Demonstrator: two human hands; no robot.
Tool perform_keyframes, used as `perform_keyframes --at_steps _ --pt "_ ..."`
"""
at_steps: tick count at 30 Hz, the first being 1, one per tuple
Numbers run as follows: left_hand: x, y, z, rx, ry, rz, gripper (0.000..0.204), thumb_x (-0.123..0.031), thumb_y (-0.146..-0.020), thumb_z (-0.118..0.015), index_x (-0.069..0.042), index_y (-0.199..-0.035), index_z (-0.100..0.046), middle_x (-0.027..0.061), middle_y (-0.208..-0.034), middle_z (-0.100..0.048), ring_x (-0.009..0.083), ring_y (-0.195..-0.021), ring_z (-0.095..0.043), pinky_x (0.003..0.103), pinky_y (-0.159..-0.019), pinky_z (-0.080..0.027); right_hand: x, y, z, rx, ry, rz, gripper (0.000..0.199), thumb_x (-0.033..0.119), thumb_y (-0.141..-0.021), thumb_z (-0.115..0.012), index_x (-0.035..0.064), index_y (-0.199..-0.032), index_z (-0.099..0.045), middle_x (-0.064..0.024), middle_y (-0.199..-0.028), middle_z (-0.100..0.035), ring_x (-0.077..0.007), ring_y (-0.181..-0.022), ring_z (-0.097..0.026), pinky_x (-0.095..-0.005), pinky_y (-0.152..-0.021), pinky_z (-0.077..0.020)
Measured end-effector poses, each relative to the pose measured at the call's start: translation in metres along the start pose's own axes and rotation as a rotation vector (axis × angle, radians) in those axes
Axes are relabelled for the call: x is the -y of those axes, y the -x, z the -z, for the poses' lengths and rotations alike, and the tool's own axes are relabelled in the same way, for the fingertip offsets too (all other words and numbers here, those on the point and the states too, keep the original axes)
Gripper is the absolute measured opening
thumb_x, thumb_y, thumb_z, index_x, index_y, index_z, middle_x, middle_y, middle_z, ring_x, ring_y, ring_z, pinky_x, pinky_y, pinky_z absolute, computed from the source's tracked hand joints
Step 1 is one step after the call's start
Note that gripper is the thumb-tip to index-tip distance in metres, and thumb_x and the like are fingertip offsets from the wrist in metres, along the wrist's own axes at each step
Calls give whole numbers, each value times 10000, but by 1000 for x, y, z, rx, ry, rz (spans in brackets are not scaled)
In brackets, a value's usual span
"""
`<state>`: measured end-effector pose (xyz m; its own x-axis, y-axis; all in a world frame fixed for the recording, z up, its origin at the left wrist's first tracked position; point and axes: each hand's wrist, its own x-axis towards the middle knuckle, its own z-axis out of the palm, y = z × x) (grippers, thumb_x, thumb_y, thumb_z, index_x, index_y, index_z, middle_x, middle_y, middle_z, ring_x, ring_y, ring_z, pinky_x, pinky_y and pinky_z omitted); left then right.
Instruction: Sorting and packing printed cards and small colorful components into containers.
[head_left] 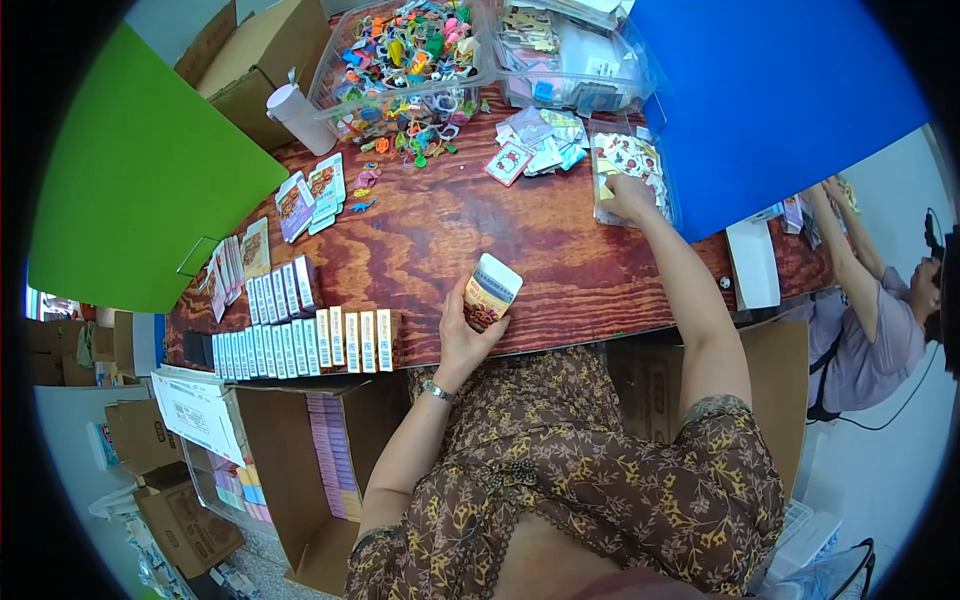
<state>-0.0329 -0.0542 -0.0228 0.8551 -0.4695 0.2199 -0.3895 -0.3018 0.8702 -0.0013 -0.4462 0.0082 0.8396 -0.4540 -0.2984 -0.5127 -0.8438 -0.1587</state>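
Observation:
My left hand (468, 335) is wrapped round a small printed card box (490, 292), held above the near edge of the table with its white top flap raised. To the far right, my right hand (630, 198) dips into a clear plastic tray (672, 208) of small white printed pieces (632, 156). Its fingers are closed at the tray's left side, and what they pinch is too small to make out. Just left of that tray lies a loose heap of printed cards (540, 140).
Rows of small boxes (290, 345) stand at the left. Behind are a clear bin of colourful small toys (400, 70) and a bin of packets (575, 60). A pale bottle (298, 115), green panel (130, 180) and blue panel (780, 90) flank the table. Another person (880, 320) works at right.

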Motion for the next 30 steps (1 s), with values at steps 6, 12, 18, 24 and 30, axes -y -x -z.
perform_keyframes --at_steps 6,12,18,24,30 --pt "6 2 -4 16 -21 22 857 -119 -749 -865 -16 -1467 -407 141 -1329 -579 227 -1203 -593 361 -1004 -497 4 -6 -5 -30 52 -19 354 281 -813 -745 89 -1110 -715 -163 -1150 -715 -346 -1096 -675 -465 -895 -538" --pt "4 5 -3 -15 -43 22 859 -135 -741 -871 -11 -1458 -414 148 -1310 -589 237 -1190 -602 363 -999 -497 -4 -10 -6 -51 -5 17 352 273 -836 -714 82 -1131 -706 -175 -1155 -711 -360 -1096 -671 -470 -910 -531" --pt "2 1 -3 -32 -1 5 847 -141 -738 -868 -8 -1448 -427 151 -1296 -596 238 -1184 -606 365 -992 -498 -43 -19 -3 -215 -374 120 347 240 -833 -762 50 -1116 -694 -140 -952 -727 -231 -866 -689 -386 -753 -520" --pt "0 0 -3 -48 8 22 842 -153 -732 -872 -13 -1440 -438 150 -1274 -607 245 -1162 -619 370 -980 -504 -45 -5 11 -336 -317 77 373 274 -822 -786 120 -1153 -709 -122 -967 -739 -252 -912 -710 -387 -765 -533" --pt "-3 7 4 -21 52 69 857 -192 -728 -860 -32 -1448 -423 204 -1314 -563 356 -1227 -569 451 -1012 -481 -16 20 27 -292 18 -7 486 249 -864 -727 238 -1334 -600 -155 -1088 -726 -359 -1034 -688 -465 -858 -548"
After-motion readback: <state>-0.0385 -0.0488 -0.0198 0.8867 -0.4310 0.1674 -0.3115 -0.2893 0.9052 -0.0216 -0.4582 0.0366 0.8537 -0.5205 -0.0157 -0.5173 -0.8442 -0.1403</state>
